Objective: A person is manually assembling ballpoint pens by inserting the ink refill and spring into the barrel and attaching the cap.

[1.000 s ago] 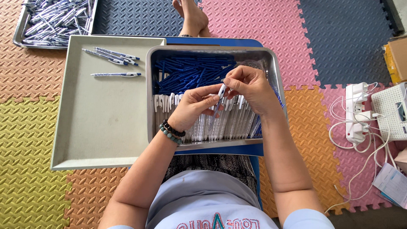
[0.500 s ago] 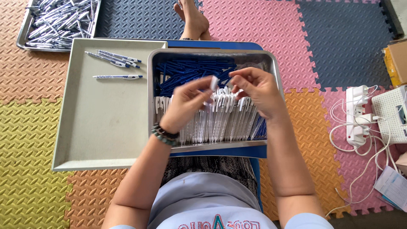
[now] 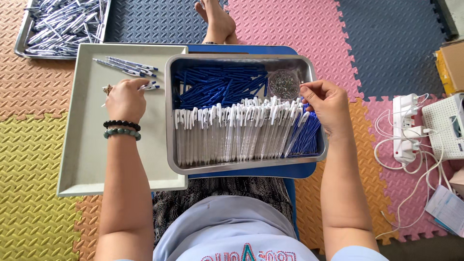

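Observation:
My left hand (image 3: 124, 99) is over the grey plastic tray (image 3: 96, 159), shut on a white and blue pen (image 3: 149, 87) that lies almost flat by several finished pens (image 3: 128, 66). My right hand (image 3: 329, 104) hovers at the right end of the metal tray (image 3: 246, 167), its fingers pinched together beside a small round dish of springs (image 3: 283, 83). I cannot see anything between those fingers. The metal tray holds a row of white pen barrels (image 3: 232, 131) and a heap of blue parts (image 3: 217, 82).
A second metal tray of pens (image 3: 63, 23) lies at the far left on the foam floor mats. A bare foot (image 3: 217, 21) rests beyond the blue low table (image 3: 241, 49). A power strip (image 3: 405, 128) with white cables, a white box (image 3: 444, 126) and a cardboard box (image 3: 453, 62) sit to the right.
My hands were together over the white barrels, working on one pen. The left hand has carried the pen left onto the grey tray, and the right hand has moved right toward the spring dish.

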